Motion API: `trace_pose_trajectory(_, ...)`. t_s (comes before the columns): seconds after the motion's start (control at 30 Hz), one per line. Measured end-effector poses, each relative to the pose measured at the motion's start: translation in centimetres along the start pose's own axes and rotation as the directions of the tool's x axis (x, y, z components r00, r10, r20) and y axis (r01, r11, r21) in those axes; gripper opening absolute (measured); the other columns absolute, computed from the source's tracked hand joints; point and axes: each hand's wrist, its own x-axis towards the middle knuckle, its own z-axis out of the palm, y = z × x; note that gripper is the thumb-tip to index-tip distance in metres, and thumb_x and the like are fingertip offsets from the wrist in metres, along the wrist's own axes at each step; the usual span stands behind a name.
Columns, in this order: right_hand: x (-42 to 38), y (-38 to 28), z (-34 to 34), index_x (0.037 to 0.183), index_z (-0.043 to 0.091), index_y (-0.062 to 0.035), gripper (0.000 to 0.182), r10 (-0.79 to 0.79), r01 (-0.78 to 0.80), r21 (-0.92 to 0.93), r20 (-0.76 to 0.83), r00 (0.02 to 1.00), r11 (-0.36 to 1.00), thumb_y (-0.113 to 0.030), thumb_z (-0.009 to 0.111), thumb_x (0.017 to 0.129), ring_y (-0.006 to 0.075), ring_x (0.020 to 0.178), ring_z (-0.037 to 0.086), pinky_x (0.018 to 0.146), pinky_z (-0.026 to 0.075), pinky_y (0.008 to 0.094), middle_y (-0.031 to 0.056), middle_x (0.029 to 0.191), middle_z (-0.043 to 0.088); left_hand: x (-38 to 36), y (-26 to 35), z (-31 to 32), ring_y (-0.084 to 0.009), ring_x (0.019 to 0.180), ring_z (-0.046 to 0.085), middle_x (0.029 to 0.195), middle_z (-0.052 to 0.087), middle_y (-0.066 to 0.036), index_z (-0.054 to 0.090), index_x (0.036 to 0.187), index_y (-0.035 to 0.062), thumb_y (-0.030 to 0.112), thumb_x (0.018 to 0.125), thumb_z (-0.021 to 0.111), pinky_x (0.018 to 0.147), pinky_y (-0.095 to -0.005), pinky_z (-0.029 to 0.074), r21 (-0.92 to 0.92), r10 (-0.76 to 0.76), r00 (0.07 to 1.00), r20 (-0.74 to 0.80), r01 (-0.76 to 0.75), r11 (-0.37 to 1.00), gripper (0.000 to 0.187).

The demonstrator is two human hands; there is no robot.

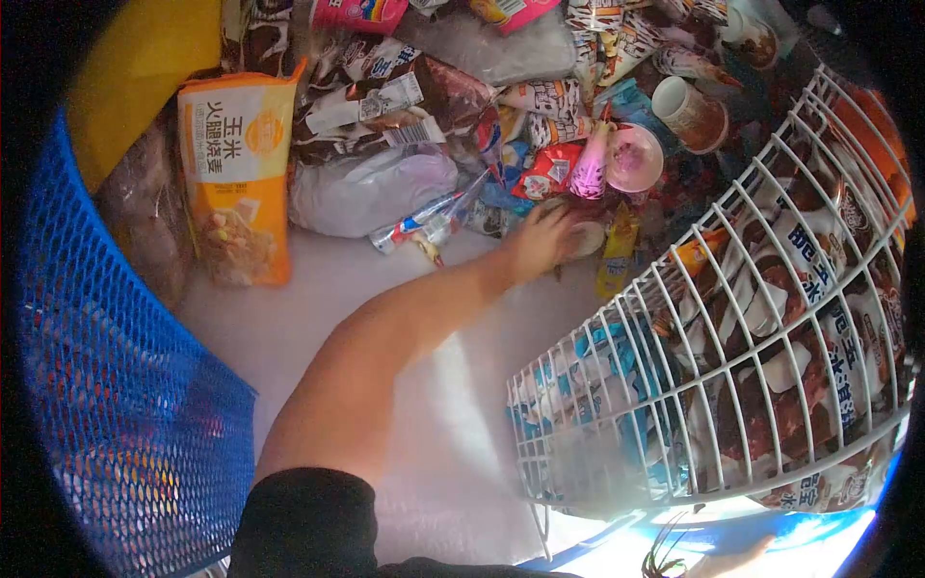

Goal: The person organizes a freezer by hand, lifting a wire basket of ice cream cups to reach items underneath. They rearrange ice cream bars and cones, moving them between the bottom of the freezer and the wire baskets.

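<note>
Where packets (546, 97) are lying jumbled: left hand (541, 237) is touching pale round item (586, 240), can't tell if grasping
Wire basket (674, 394): holding bags (827, 323)

On the orange-and-white packet (236, 183) at far left I read 玉米 火腿烧麦; on a brown-and-white wrapper (840, 352) at right, I make out 冰淇淋.

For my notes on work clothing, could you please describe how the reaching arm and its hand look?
The left arm is bare below a plain black sleeve that shows no marking. The left hand is bare too.
</note>
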Motion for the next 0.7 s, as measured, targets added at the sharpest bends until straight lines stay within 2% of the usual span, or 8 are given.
trace_pose_trajectory(0.1,-0.3,0.1,0.6,0.122,0.054,0.0071,0.044,0.026,-0.025,0.029,-0.012,1.000,0.999,-0.030,0.053,0.097,0.0277,0.103,0.058,0.089,0.047,0.0391,0.0204,0.120,0.058,-1.7,2.9,-5.9,-0.0390,0.138,0.036,0.148,0.039,-0.022,0.061,0.123,0.0078,0.016,0.081,0.068,0.112,-0.0553,0.030,0.345,-0.090,0.929,0.358,-0.042,0.938,0.043)
trace_pose_trajectory(0.2,-0.3,-0.2,1.0,0.124,0.053,0.0068,0.045,0.043,-0.042,0.055,-0.015,0.999,0.998,-0.029,0.054,0.097,0.0279,0.105,0.057,0.091,0.046,0.0389,0.0199,0.122,0.057,-2.7,3.7,-7.3,-0.0412,0.137,0.036,0.148,0.035,-0.024,0.061,0.125,0.0081,0.012,0.081,0.067,0.110,-0.0535,0.034,0.212,-0.058,0.975,0.216,0.011,0.977,0.044)
trace_pose_trajectory(0.3,-0.3,-0.2,1.5,0.127,0.052,0.0065,0.046,0.066,-0.063,0.101,-0.018,0.998,0.993,-0.028,0.055,0.096,0.0281,0.107,0.056,0.093,0.045,0.0387,0.0194,0.124,0.056,-3.4,3.2,-6.9,-0.0393,0.128,0.048,0.141,0.046,-0.023,0.063,0.120,0.0060,0.015,0.082,0.068,0.105,-0.0446,0.043,0.180,-0.025,0.994,0.110,0.004,0.984,0.039)
trace_pose_trajectory(0.4,-0.3,-0.2,1.5,0.129,0.051,0.0062,0.048,0.100,-0.095,0.152,-0.023,0.995,0.984,-0.027,0.056,0.096,0.0283,0.109,0.056,0.095,0.045,0.0386,0.0189,0.126,0.056,-4.0,1.5,-7.5,-0.0360,0.114,0.059,0.129,0.057,-0.020,0.065,0.112,0.0049,0.017,0.084,0.066,0.093,-0.0419,0.050,0.034,-0.058,0.992,0.116,0.055,0.998,0.031)
trace_pose_trajectory(0.43,-0.5,-0.1,1.6,0.130,0.050,0.0061,0.048,0.113,-0.106,0.172,-0.028,0.993,0.979,-0.027,0.057,0.096,0.0284,0.110,0.055,0.095,0.044,0.0385,0.0188,0.126,0.055,-3.3,2.9,-9.1,-0.0355,0.110,0.061,0.125,0.060,-0.019,0.065,0.111,0.0050,0.017,0.085,0.065,0.088,-0.0423,0.051,0.029,-0.250,0.959,0.132,0.248,0.968,0.029)
trace_pose_trajectory(0.5,-0.4,0.1,1.5,0.132,0.050,0.0060,0.049,0.136,-0.125,0.216,-0.036,0.990,0.968,-0.027,0.057,0.096,0.0285,0.111,0.055,0.096,0.044,0.0384,0.0184,0.128,0.055,-1.0,7.3,-13.7,-0.0345,0.102,0.064,0.117,0.064,-0.017,0.065,0.109,0.0053,0.018,0.086,0.063,0.079,-0.0430,0.052,0.038,-0.595,0.790,0.147,0.597,0.802,0.026)
trace_pose_trajectory(0.6,0.0,0.2,1.2,0.134,0.049,0.0057,0.051,0.173,-0.157,0.276,-0.032,0.984,0.948,-0.026,0.058,0.095,0.0287,0.113,0.054,0.098,0.043,0.0382,0.0179,0.130,0.054,0.4,10.2,-17.6,-0.0344,0.102,0.062,0.118,0.063,-0.016,0.068,0.105,0.0083,0.018,0.085,0.064,0.079,-0.0427,0.048,0.234,-0.572,0.817,0.072,0.544,0.806,0.022)
trace_pose_trajectory(0.7,0.3,0.1,1.3,0.136,0.048,0.0054,0.053,0.190,-0.170,0.329,-0.031,0.981,0.929,-0.025,0.060,0.095,0.0289,0.116,0.054,0.100,0.042,0.0381,0.0175,0.132,0.054,0.0,9.0,-19.2,-0.0325,0.116,0.053,0.126,0.058,-0.013,0.067,0.115,0.0132,0.022,0.082,0.068,0.093,-0.0426,0.045,0.297,-0.248,0.924,-0.292,0.334,0.895,0.034)
